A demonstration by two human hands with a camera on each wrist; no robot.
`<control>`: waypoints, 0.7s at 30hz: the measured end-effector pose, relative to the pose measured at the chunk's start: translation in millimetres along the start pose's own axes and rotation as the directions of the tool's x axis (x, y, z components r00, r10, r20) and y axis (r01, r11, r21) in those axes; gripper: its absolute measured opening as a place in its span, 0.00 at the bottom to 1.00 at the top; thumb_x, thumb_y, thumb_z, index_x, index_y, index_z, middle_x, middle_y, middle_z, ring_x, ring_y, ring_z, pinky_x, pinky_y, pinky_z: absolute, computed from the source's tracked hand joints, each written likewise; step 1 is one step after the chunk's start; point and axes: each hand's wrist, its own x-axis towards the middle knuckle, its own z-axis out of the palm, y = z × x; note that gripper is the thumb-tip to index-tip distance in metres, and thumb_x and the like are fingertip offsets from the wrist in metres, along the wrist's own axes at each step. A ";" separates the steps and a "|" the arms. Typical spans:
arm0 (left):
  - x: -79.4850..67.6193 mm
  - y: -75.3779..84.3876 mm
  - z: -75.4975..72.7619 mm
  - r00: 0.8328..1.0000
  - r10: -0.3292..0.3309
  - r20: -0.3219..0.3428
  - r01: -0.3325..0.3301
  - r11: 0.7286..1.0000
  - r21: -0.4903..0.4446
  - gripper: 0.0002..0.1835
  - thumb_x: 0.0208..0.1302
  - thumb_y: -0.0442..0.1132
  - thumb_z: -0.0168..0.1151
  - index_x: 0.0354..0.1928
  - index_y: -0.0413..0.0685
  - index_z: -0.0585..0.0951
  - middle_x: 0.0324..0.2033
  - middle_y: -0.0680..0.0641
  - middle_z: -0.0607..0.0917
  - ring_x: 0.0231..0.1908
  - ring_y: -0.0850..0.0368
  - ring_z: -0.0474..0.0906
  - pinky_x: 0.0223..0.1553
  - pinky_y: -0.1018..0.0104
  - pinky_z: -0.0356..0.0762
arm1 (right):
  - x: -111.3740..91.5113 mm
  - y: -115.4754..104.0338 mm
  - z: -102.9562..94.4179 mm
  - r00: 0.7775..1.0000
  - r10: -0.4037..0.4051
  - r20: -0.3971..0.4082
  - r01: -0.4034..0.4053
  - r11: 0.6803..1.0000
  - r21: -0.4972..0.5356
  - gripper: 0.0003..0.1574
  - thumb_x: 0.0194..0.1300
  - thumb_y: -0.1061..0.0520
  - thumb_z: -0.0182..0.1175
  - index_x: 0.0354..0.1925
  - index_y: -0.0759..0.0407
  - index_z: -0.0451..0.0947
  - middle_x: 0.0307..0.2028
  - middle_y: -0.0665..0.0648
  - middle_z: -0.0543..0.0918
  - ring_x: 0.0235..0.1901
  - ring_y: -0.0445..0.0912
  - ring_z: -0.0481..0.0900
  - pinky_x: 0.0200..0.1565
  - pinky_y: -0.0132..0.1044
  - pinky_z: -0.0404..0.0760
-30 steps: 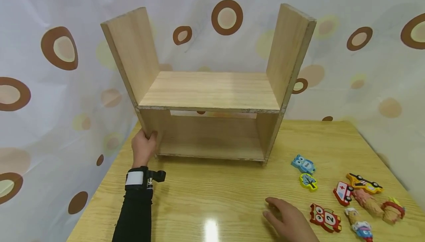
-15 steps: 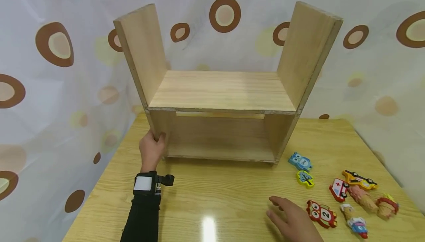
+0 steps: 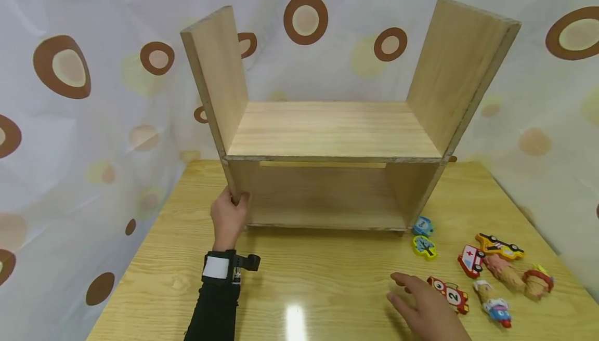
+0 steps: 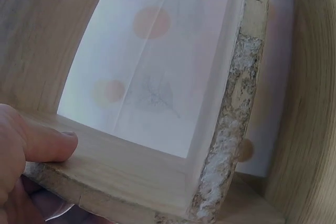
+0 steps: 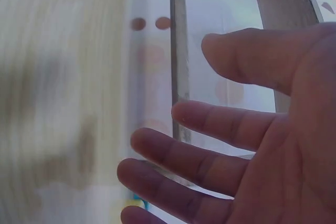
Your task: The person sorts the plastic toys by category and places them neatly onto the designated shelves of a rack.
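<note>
A two-tier, open-backed wooden shelf [image 3: 332, 128] stands upright towards the back of the table. My left hand [image 3: 229, 220] grips the lower part of its left side panel, thumb on the inner face. Close up in the left wrist view, the thumb [image 4: 50, 142] lies on the panel and the other fingers pass behind its rough edge. My right hand [image 3: 428, 307] is held over the front right of the table, fingers spread and loosely bent, holding nothing. Nearest to it is a red owl toy [image 3: 451, 295] marked 2, partly hidden by the hand.
A blue owl toy [image 3: 422, 225] and a yellow-rimmed tree toy [image 3: 424, 247] lie by the shelf's lower right corner. Farther right are an ambulance toy [image 3: 470, 261], a yellow vehicle toy [image 3: 499, 247] and several ice-cream-cone toys [image 3: 493, 303]. Spotted cloth [image 3: 107, 122] hangs behind and to the left.
The shelf has shifted to the right with my left hand holding it, and its right side now partly covers the blue owl. My right hand has moved slightly right, towards the red owl.
</note>
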 end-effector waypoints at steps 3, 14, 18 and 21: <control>1.0 2.1 -0.8 1.000 -0.006 -0.012 0.006 1.000 -0.021 0.19 0.64 0.42 0.58 0.53 0.37 0.77 0.48 0.31 0.83 0.41 0.40 0.83 0.36 0.43 0.83 | 1.4 3.9 -10.0 1.000 -0.003 -0.027 0.002 1.000 -0.011 0.32 0.65 0.42 0.57 0.59 0.60 0.72 0.53 0.62 0.81 0.45 0.53 0.81 0.45 0.53 0.80; 3.0 0.3 2.9 1.000 0.024 0.000 -0.024 0.999 -0.024 0.19 0.65 0.42 0.57 0.51 0.35 0.76 0.46 0.31 0.83 0.40 0.39 0.83 0.37 0.42 0.82 | -2.2 46.1 -46.1 0.984 -0.087 -0.152 0.058 0.981 -0.188 0.29 0.65 0.45 0.58 0.54 0.64 0.76 0.45 0.65 0.84 0.40 0.57 0.82 0.38 0.55 0.79; -4.8 -4.2 5.3 1.000 0.016 0.025 -0.015 0.999 -0.033 0.19 0.65 0.43 0.57 0.51 0.36 0.77 0.46 0.31 0.84 0.39 0.39 0.83 0.36 0.42 0.82 | -6.0 65.7 -53.1 0.979 -0.129 -0.156 0.079 0.954 -0.290 0.27 0.62 0.44 0.61 0.50 0.62 0.78 0.46 0.66 0.83 0.44 0.63 0.79 0.41 0.58 0.77; -4.0 -3.8 3.7 1.000 0.022 0.016 -0.021 0.999 -0.031 0.18 0.64 0.43 0.58 0.51 0.37 0.77 0.45 0.31 0.84 0.39 0.39 0.83 0.36 0.42 0.82 | -4.3 75.7 -56.0 0.977 -0.150 -0.148 0.092 0.936 -0.340 0.27 0.59 0.44 0.64 0.49 0.62 0.78 0.44 0.64 0.83 0.42 0.62 0.80 0.41 0.58 0.77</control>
